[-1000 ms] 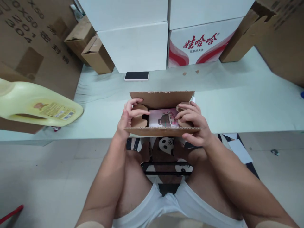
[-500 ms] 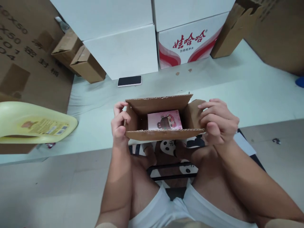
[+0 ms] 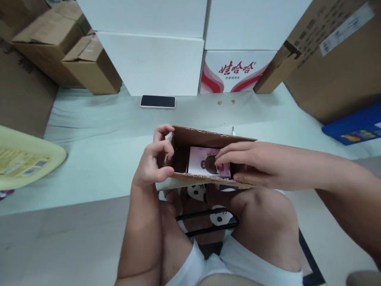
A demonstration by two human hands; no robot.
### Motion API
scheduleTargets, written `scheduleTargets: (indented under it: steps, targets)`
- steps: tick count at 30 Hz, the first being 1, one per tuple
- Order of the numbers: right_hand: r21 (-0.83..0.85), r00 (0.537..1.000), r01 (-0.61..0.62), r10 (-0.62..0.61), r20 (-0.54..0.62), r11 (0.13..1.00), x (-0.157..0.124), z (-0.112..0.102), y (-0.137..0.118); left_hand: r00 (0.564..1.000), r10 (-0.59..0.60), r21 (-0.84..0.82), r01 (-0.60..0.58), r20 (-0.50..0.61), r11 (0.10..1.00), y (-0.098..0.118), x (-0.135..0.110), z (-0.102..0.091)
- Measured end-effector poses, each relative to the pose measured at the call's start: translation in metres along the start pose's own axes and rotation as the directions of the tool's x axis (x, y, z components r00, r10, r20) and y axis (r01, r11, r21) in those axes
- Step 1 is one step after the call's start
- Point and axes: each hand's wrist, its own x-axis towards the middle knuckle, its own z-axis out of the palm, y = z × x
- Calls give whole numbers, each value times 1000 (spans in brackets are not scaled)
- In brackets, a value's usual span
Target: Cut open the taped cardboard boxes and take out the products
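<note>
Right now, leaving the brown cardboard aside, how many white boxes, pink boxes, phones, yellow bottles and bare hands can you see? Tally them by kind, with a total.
White boxes: 4, one with red print
Pink box: 1
Phone: 1
Yellow bottle, partly cut off: 1
Left hand and right hand: 2
Total: 9

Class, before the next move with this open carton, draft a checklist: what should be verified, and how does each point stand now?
1. Carton open at the top: ok.
2. Pink box inside the carton: ok.
3. Left hand on the carton's left end: ok, fingers over its edge.
4. Right hand gripping the pink box: cannot tell; fingertips reach over it.
5. Phone apart from the carton: ok, lying beyond it.
6. Carton's underside closed: cannot tell, hidden.
</note>
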Motion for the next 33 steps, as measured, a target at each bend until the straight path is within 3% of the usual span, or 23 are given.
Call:
scheduleTargets:
  steps: [3, 7, 10, 14, 21, 25, 29, 33]
  targets:
    - [-36, 980, 40, -32, 197, 999, 39, 1, -4, 1000, -20, 22, 19, 20, 1000, 2, -3, -1]
    - [-213, 960, 6, 54, 273, 977, 81, 22, -2, 999, -45, 28, 44, 27, 999, 2, -5, 1]
    - [-252, 930, 183, -84, 359, 950, 97, 37, 3, 999, -28, 41, 27, 23, 999, 1, -6, 4]
    - [-352, 910, 327, -191, 369, 877, 98, 39, 4, 995, 47, 113, -37, -91, 993, -3, -6, 11]
    - [-499, 901, 366, -166, 400, 785, 67, 17, 6, 984, 94, 141, -73, -151, 987, -7, -6, 18]
    - [-507, 913, 347, -163, 373, 789, 56, 13, 15, 981, 99, 119, -80, -165, 990, -10, -6, 17]
    - [-470, 912, 398, -286, 293, 788, 70, 24, 26, 990, 90, 71, -82, -109, 994, -10, -7, 15]
    - [-470, 864, 496, -365, 347, 730, 88, 34, 38, 1000, -15, 25, 15, 7, 1000, -7, -11, 9]
